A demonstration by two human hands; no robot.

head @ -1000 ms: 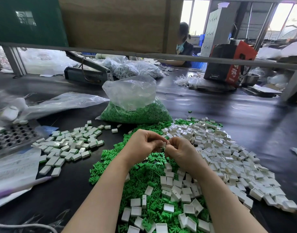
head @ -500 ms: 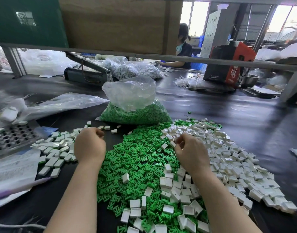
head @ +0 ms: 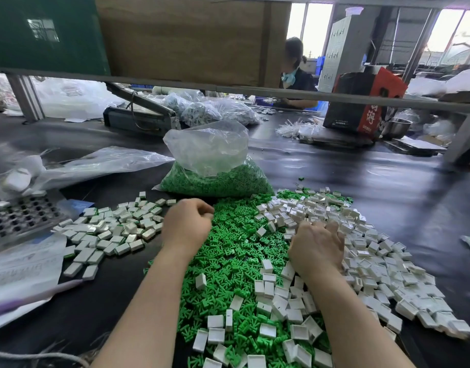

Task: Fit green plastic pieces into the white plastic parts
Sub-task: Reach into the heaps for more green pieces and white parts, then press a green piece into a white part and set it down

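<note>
Hiding their fingertips, left hand [head: 186, 224] and right hand [head: 316, 248] curl over green pieces [head: 236, 251].

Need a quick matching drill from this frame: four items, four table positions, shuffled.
Items:
1. bag of green pieces
2. finished-parts pile
3. empty white parts
4. perforated tray

Places:
A. under the right hand, spreading right
B. far left edge
C. behind the loose green pieces, centre
D. just left of the left hand

Pairs: 1-C, 2-D, 3-A, 4-B
</note>
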